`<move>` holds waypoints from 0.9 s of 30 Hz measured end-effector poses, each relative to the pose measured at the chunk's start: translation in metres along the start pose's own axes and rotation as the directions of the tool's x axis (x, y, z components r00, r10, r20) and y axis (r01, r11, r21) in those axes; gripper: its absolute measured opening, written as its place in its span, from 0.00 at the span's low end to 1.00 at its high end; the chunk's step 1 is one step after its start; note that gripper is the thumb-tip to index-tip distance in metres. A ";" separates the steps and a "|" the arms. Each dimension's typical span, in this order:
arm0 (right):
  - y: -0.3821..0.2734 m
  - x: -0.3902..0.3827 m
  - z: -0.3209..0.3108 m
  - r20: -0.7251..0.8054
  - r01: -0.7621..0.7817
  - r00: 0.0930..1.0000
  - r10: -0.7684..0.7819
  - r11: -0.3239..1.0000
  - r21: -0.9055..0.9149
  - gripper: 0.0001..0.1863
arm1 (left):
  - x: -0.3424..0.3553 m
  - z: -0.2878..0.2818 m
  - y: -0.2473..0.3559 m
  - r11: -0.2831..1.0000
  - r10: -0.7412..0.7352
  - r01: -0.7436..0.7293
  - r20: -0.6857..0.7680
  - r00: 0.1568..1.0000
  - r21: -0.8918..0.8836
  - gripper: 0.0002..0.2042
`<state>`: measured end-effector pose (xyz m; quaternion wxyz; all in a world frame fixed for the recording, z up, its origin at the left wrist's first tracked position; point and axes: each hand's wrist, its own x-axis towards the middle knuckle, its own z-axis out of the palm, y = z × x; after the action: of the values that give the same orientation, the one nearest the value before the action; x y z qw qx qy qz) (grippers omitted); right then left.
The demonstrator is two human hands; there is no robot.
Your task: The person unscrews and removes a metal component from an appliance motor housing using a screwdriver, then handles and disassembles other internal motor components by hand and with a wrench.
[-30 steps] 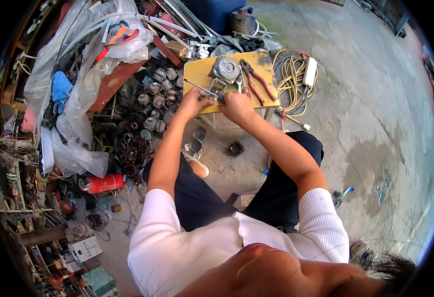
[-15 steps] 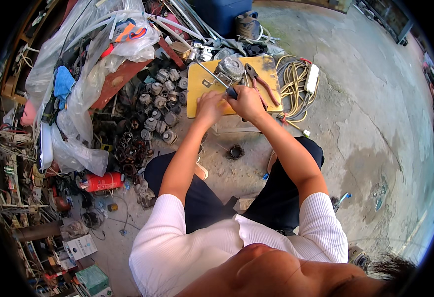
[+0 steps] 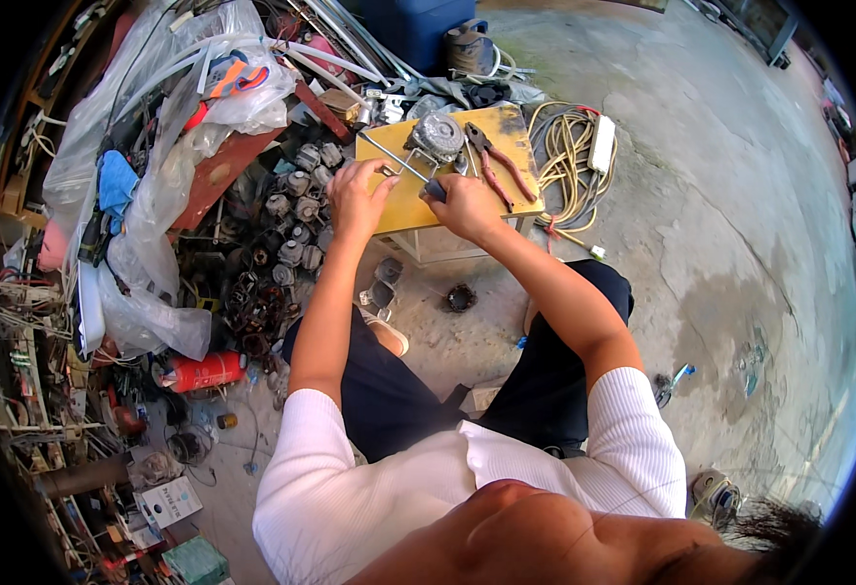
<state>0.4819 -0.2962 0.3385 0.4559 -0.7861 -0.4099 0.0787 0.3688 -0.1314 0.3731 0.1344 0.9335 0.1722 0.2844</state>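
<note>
right hand: the right hand is over the near side of the table, its fingers wrapped round the dark handle of a long screwdriver with a thin silver metal shaft
screwdriver: slanting from the right hand toward the far left, its shaft passing above the tabletop; the tip end lies near the table's far left corner
left hand: the left hand is at the table's left edge, thumb and fingers parted and loosely curved, near the screwdriver shaft; whether anything small sits at the fingertips, i cannot tell
table: a small yellow table with a worn, flat top and pale legs, in front of the person's knees
motor: a round, silver-grey metal motor rests on the far part of the tabletop, beyond the screwdriver handle
pliers: a pair of dark metal pliers with red handles lies on the right part of the tabletop, handles toward the near side
right floor: a loose coil of beige and grey cable just beside the table; a long white plastic power strip at its right side
left floor: a heap of small grey metal motors; farther left, crumpled clear plastic sheeting; nearer, a red cylinder on its side
near floor: a dark, round ring-shaped part between the feet
</note>
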 end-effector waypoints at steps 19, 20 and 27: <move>0.087 0.034 -0.069 -0.133 -0.217 0.975 0.177 0.885 -0.411 0.17 | -0.015 0.013 -0.021 0.994 0.103 -0.104 -0.009 0.995 -0.017 0.10; 0.083 0.032 -0.069 -0.127 -0.210 0.977 0.172 0.884 -0.418 0.16 | -0.018 0.013 -0.021 0.996 0.087 -0.087 -0.012 0.996 -0.034 0.10; 0.068 0.034 -0.075 -0.134 -0.263 0.965 0.227 0.854 -0.448 0.19 | -0.015 0.013 -0.025 0.987 0.116 -0.118 -0.023 0.993 -0.109 0.10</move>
<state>0.5802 -0.3374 0.3367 0.2573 -0.9200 -0.2955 0.0063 0.3584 -0.1165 0.3468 0.1674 0.9308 0.1023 0.3085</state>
